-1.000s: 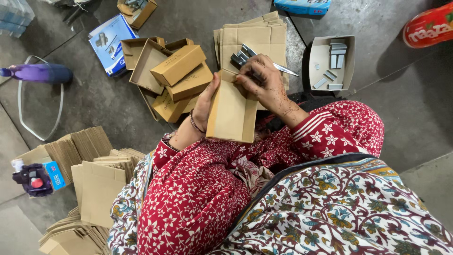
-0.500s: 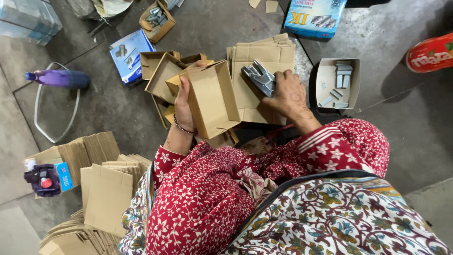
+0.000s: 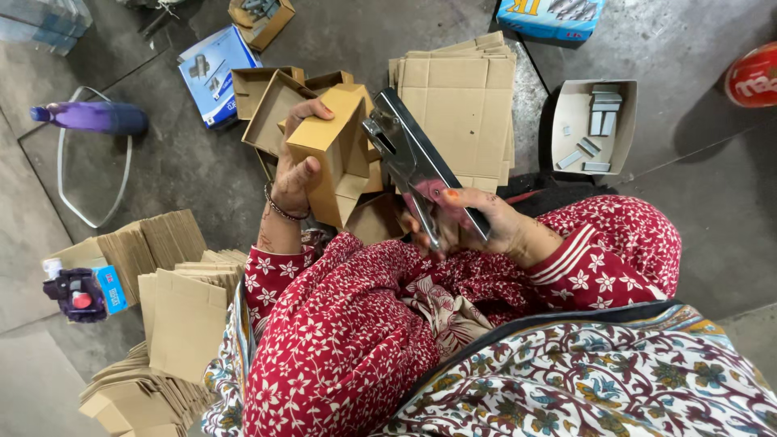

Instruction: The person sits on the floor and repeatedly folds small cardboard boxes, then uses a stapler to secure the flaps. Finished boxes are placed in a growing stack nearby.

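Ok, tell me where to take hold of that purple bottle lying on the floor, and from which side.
Take the purple bottle round the middle of its dark body, coming down from above. It lies on its side on the grey floor, so the long round flank faces up and both sides are free for a grip. Its narrow neck points left and offers less surface. The white loop beside it looks clear of the body.

A small brown cardboard box (image 3: pixel 336 154), folded into shape, is held up off the floor and tilted, its flaps hanging loose at the lower end. Just to its three o'clock is a metal plier stapler (image 3: pixel 417 166), long and shiny grey, angled so that its nose points toward eleven o'clock and meets the box's upper edge. Its handles slope down toward five o'clock.
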`<action>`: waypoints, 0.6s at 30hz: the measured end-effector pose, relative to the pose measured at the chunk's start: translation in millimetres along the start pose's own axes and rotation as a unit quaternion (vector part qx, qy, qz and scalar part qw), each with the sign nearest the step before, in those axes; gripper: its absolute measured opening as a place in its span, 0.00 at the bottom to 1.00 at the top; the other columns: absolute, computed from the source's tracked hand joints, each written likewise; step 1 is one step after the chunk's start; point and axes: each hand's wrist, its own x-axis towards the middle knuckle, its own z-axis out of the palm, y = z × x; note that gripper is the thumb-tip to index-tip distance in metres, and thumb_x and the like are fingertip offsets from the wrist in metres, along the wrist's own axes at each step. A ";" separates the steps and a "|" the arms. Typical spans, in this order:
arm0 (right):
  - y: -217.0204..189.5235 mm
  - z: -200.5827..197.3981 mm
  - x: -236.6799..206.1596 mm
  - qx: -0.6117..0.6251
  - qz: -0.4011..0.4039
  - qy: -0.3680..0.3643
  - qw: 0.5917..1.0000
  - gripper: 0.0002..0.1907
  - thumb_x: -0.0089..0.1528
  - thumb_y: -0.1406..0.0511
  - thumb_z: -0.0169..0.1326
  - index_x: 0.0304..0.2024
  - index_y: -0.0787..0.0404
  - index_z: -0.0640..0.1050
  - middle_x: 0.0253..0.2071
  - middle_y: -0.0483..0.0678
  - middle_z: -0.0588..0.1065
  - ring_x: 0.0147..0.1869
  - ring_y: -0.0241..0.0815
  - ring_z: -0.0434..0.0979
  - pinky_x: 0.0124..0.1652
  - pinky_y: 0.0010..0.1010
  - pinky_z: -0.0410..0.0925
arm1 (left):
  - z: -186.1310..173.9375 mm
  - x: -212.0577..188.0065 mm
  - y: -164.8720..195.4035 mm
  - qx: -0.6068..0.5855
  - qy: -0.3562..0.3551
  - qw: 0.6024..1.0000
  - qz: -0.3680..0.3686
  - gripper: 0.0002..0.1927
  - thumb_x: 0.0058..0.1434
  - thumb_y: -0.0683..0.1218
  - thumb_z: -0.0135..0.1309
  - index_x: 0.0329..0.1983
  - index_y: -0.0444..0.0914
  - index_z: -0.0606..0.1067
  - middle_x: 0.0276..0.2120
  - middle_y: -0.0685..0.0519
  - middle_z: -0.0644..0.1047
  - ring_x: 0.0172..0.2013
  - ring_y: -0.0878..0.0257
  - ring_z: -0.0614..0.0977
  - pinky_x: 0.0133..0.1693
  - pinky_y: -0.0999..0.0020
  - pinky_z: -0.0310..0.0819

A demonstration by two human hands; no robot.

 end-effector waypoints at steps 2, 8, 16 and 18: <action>-1.8 -0.3 0.0 -0.027 0.001 0.015 1.000 0.35 0.62 0.50 0.59 0.63 0.62 0.69 0.49 0.53 0.76 0.48 0.46 0.79 0.42 0.38 0.72 | -4.2 0.5 -2.9 0.018 -0.014 1.000 -0.002 0.39 0.61 0.65 0.64 0.65 0.38 0.66 0.61 0.50 0.68 0.61 0.61 0.69 0.65 0.67 0.62; -5.6 -2.1 1.0 -0.051 0.017 0.068 0.996 0.32 0.61 0.54 0.58 0.62 0.64 0.70 0.48 0.51 0.78 0.46 0.44 0.79 0.39 0.35 0.73 | -6.4 2.1 -0.6 0.141 -0.055 0.988 -0.001 0.38 0.60 0.67 0.63 0.62 0.39 0.69 0.65 0.47 0.66 0.65 0.57 0.68 0.68 0.62 0.59; 1.3 -2.5 14.2 -0.128 -0.031 0.063 0.989 0.32 0.49 0.71 0.51 0.58 0.64 0.70 0.41 0.49 0.75 0.42 0.40 0.78 0.42 0.33 0.75 | -0.9 7.3 12.8 0.219 -0.092 0.971 0.013 0.38 0.59 0.71 0.60 0.60 0.40 0.71 0.67 0.44 0.66 0.68 0.51 0.67 0.70 0.57 0.57; 11.1 -7.1 17.8 -0.165 -0.019 0.087 0.982 0.34 0.44 0.72 0.49 0.56 0.64 0.71 0.38 0.47 0.74 0.38 0.38 0.78 0.40 0.28 0.75 | -0.4 7.6 14.6 0.251 -0.103 0.962 0.004 0.37 0.58 0.70 0.61 0.59 0.41 0.72 0.64 0.44 0.68 0.70 0.51 0.66 0.71 0.57 0.56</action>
